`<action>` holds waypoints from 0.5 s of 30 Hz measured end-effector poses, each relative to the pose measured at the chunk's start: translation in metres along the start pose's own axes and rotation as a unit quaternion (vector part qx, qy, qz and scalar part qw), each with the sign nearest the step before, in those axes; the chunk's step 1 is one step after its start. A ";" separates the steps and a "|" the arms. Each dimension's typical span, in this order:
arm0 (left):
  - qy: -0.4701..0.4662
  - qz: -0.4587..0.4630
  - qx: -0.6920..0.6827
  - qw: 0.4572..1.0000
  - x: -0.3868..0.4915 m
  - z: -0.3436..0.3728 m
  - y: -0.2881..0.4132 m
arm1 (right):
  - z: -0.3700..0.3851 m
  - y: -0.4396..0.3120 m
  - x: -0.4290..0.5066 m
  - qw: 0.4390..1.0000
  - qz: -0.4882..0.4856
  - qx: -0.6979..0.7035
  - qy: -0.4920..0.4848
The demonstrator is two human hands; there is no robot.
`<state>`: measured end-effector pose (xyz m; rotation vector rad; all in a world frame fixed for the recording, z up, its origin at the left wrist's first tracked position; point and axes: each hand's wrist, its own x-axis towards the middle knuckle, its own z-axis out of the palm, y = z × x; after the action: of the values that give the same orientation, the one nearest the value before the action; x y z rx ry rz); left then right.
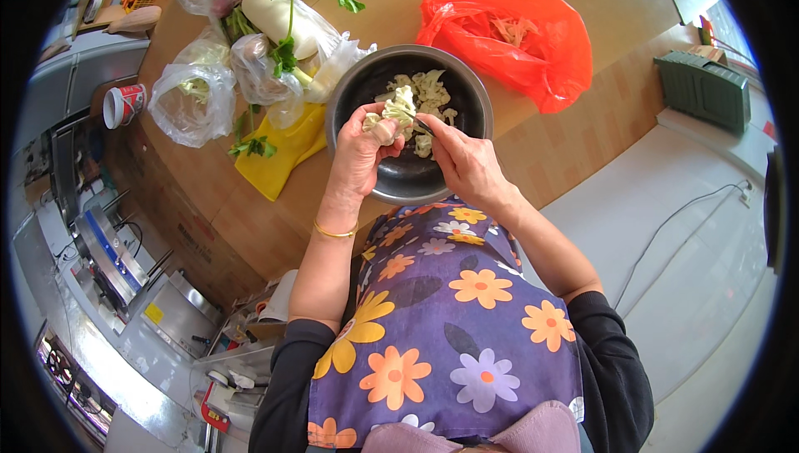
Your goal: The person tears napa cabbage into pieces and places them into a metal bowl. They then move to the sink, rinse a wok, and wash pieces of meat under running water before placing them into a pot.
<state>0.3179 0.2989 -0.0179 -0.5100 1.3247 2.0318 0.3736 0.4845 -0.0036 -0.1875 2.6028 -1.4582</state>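
Note:
Over a round metal bowl (409,186), my left hand (362,153) grips a piece of cauliflower (401,103). My right hand (465,156) is closed around a small blade, likely a knife (423,125), whose dark metal end meets the held piece. The handle is hidden inside my fingers. Below both hands, several loose cauliflower florets (431,91) lie in the bowl. The bowl stands at the table's near edge, against a flowered apron (437,278).
Left of the bowl lie a yellow cloth (274,163), plastic bags of vegetables (193,103), a white radish (281,19) and leafy celery (288,57). An open red plastic bag (555,35) sits at the right back. A small white-and-red bucket (123,105) stands at the left edge.

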 end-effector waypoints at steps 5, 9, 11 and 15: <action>-0.009 0.000 -0.004 1.000 0.000 0.000 0.003 | 0.001 0.000 -0.001 1.000 -0.008 -0.005 0.008; -0.003 0.000 -0.018 1.000 0.000 0.002 0.000 | 0.006 0.004 -0.003 1.000 -0.008 0.007 0.017; -0.007 0.002 -0.023 1.000 0.000 0.003 -0.002 | 0.011 0.007 -0.002 0.998 -0.035 -0.012 0.045; -0.015 -0.008 -0.032 0.999 -0.001 0.005 -0.005 | 0.021 0.010 0.001 0.993 -0.060 -0.040 0.089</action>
<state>0.3220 0.3049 -0.0185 -0.5154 1.2371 2.0655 0.3767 0.4716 -0.0228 -0.2377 2.8396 -1.4726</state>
